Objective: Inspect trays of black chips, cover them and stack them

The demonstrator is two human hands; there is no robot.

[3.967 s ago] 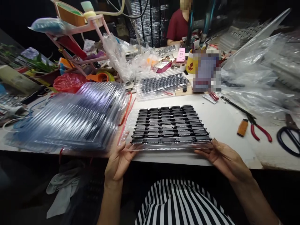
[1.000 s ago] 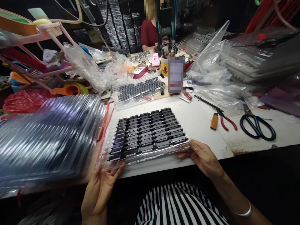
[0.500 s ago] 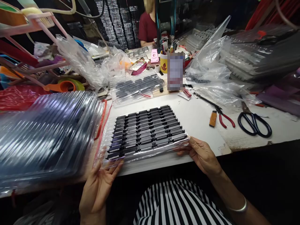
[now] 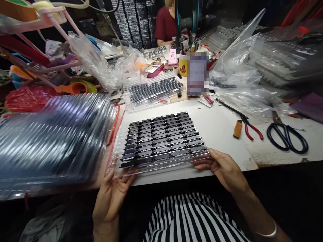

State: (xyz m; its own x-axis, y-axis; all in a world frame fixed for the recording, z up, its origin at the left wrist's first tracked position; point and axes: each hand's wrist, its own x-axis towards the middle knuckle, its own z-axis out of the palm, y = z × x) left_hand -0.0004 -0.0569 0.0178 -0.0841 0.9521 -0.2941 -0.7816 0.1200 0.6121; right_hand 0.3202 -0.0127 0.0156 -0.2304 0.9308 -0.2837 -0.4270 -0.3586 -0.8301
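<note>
Clear tray [image 4: 164, 164], black strips [image 4: 161, 157] aboard: left hand [image 4: 109, 195] and right hand [image 4: 229, 173] are gripping near corners, presumably keeping it level.

Left hand [image 4: 109, 195]: palm up, fingers bent | Right hand [image 4: 227, 168]: thumb above fingers | Right forearm [image 4: 256, 208]: slanting inward

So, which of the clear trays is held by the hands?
The front tray, with left hand and right hand at its near corners; no hand holds the rear tray or the left stack.
</note>
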